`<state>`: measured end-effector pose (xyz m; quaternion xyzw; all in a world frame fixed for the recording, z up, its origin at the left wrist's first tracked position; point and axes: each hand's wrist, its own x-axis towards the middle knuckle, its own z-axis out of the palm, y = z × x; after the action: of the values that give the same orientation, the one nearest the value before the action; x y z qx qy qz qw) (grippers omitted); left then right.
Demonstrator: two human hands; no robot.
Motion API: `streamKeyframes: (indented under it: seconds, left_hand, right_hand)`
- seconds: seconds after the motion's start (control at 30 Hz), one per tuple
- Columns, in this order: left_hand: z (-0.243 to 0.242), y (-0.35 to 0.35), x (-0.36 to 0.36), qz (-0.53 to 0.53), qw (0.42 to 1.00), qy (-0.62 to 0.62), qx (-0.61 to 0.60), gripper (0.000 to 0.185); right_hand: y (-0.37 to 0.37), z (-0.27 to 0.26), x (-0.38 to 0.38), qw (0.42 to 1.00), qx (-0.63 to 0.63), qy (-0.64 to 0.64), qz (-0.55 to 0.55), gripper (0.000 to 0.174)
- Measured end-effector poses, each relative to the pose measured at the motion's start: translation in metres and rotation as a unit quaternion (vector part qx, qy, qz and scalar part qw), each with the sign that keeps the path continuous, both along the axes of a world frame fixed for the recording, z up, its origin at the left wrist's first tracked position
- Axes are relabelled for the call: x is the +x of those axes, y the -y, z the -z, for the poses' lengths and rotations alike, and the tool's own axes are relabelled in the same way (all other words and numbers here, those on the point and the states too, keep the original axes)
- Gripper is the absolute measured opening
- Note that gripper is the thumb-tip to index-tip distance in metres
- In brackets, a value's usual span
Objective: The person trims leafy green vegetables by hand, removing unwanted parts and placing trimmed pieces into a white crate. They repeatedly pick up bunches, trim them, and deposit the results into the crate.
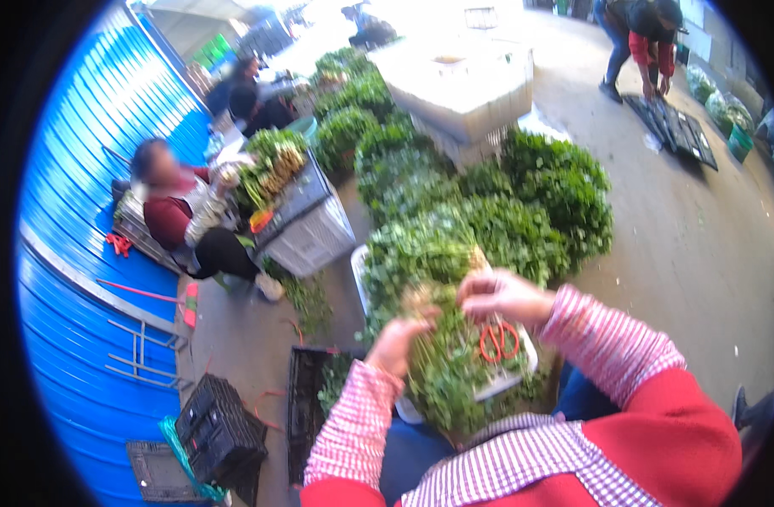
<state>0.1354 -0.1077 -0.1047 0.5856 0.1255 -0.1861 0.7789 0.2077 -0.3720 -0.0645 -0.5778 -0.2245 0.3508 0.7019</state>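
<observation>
My left hand (393,347) grips a bunch of leafy greens (430,355), its pale root end blurred above my thumb and the stems hanging below. My right hand (502,295) is beside it with curled fingers, close to another pale root cluster (478,258); whether it pinches anything cannot be made out. Just below the right hand, scissors with orange-red handles (499,342) lie on the greens, their blades hidden. Under both hands, loose greens cover most of a white surface (499,384) in front of my lap.
Large leafy bundles (551,196) stand ahead, beside a white tub (466,104). On the left, a seated person (171,215) handles rooted greens at a crate (311,237). Black folded crates (219,431) stack lower left; an open black crate (296,405) is nearer. Another person (647,44) bends over a black crate.
</observation>
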Motion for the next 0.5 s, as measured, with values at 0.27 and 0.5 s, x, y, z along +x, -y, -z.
streamKeyframes:
  seconds: [0.27, 0.5]
  left_hand:
    - [-0.015, -0.031, -0.009, -0.021, 0.997, 0.068, 0.024, 0.020]
    - [-0.043, -0.030, -0.014, 0.114, 0.991, 0.069, 0.019, 0.012]
  right_hand:
    - [0.080, -0.003, 0.030, 0.932, -0.253, 0.151, -0.212, 0.026]
    - [0.023, 0.099, 0.018, 0.803, -0.436, 0.406, 0.016, 0.044]
